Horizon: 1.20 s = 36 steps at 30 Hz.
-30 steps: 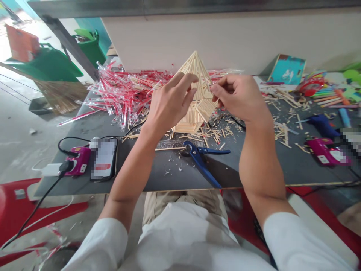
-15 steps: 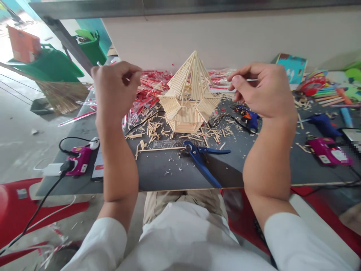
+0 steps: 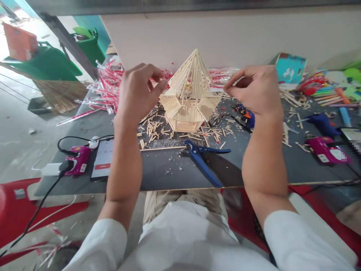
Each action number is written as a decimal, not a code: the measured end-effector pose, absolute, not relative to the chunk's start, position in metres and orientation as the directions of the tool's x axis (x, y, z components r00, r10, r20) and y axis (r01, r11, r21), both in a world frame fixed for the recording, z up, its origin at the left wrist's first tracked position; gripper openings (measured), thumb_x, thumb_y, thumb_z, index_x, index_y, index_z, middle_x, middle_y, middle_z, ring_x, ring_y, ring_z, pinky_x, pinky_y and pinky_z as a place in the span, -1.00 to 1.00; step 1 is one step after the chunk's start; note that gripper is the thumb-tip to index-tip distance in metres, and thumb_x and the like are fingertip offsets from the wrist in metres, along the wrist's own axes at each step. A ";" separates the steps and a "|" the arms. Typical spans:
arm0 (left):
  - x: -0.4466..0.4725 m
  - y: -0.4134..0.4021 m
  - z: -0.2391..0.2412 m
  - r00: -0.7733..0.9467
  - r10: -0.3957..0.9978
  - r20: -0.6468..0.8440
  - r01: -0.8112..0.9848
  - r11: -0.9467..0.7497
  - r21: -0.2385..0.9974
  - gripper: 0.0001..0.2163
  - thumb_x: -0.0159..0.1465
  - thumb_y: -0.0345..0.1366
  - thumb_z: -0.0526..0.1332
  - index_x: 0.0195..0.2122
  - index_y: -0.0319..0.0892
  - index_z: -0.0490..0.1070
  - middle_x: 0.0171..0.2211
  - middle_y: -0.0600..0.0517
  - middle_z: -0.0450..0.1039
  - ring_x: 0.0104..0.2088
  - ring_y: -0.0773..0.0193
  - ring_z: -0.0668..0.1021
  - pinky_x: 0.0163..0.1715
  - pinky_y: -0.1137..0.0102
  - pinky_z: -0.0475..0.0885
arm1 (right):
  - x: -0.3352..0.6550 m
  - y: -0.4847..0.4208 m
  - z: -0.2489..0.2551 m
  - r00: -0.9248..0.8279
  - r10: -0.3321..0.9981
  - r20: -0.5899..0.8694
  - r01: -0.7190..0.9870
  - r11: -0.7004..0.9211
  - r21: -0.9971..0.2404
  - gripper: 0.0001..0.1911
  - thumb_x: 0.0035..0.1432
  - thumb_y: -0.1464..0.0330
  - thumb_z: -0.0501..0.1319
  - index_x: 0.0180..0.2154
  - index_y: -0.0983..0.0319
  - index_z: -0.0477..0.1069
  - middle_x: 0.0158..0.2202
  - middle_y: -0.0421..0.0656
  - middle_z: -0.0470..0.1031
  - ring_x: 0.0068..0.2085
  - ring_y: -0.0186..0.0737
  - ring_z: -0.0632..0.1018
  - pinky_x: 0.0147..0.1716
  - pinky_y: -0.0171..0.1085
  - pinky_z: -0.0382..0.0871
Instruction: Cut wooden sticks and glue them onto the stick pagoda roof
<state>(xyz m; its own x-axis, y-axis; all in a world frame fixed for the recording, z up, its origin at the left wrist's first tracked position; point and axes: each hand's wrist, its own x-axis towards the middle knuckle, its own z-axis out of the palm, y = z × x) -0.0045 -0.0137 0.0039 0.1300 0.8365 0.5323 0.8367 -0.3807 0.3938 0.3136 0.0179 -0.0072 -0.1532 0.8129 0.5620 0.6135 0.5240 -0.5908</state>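
A small pavilion-like model of thin wooden sticks (image 3: 188, 111), with a pointed roof, stands in the middle of the dark table. My left hand (image 3: 141, 88) is raised at the left of the roof, thumb and forefinger closed together. On the other side my right hand (image 3: 255, 88) hovers with its fingertips in a pinch. Anything between the fingers of either hand is too small to make out. Blue-handled cutters (image 3: 201, 158) lie in front of the model, by a long thin stick (image 3: 163, 148) and a clear ruler (image 3: 166, 143).
Cut stick pieces (image 3: 153, 128) litter the table around the model. Red-and-clear plastic wrappers (image 3: 108, 84) are heaped behind at left. A phone (image 3: 102, 160) and a magenta power socket (image 3: 77, 160) lie at left; another magenta socket (image 3: 324, 150) and a blue glue gun (image 3: 323, 124) are at right.
Both hands have moved inward toward the model's roof, the left one further. My right fingers have drawn together into a pinch. The phone at left is less covered by my arm.
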 end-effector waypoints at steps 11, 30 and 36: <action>0.017 -0.014 -0.004 0.228 0.829 0.510 0.807 -0.454 0.377 -0.77 0.37 -0.18 0.23 0.01 -0.04 0.52 -0.15 0.01 0.58 -0.21 0.18 0.57 -0.07 0.20 0.45 | 0.279 0.027 -0.030 -0.190 0.873 0.450 0.549 0.474 -0.688 -0.64 0.19 0.02 0.41 -0.19 0.14 0.48 -0.37 -0.13 0.57 -0.31 -0.11 0.63 -0.37 -0.19 0.54; 0.033 -0.010 -0.013 0.233 0.859 0.456 0.792 -0.439 0.423 -0.65 0.35 -0.29 0.19 0.16 -0.08 0.44 -0.29 0.04 0.61 -0.19 0.17 0.63 0.01 0.20 0.50 | 0.265 0.023 -0.029 -0.175 0.971 0.161 0.157 0.189 -0.969 -0.50 0.06 0.18 0.51 -0.15 0.12 0.25 -0.43 -0.19 0.59 -0.61 -0.31 0.44 -0.71 -0.28 0.19; 0.035 -0.010 -0.013 0.221 0.861 0.458 0.802 -0.427 0.417 -0.65 0.35 -0.26 0.19 0.15 -0.08 0.47 -0.30 0.04 0.60 -0.21 0.17 0.62 0.03 0.18 0.49 | 0.262 0.023 -0.029 -0.169 0.975 0.141 0.171 0.170 -0.971 -0.53 0.09 0.24 0.48 -0.17 0.09 0.20 -0.43 -0.26 0.56 -0.62 -0.35 0.39 -0.69 -0.27 0.20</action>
<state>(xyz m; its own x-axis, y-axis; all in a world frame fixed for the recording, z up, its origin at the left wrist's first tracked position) 0.0353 -0.0103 -0.0131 0.2206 0.8609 0.4584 0.8024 -0.4274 0.4166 0.2619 0.0234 -0.0287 -0.1694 0.9755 0.1407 0.1707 0.1696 -0.9706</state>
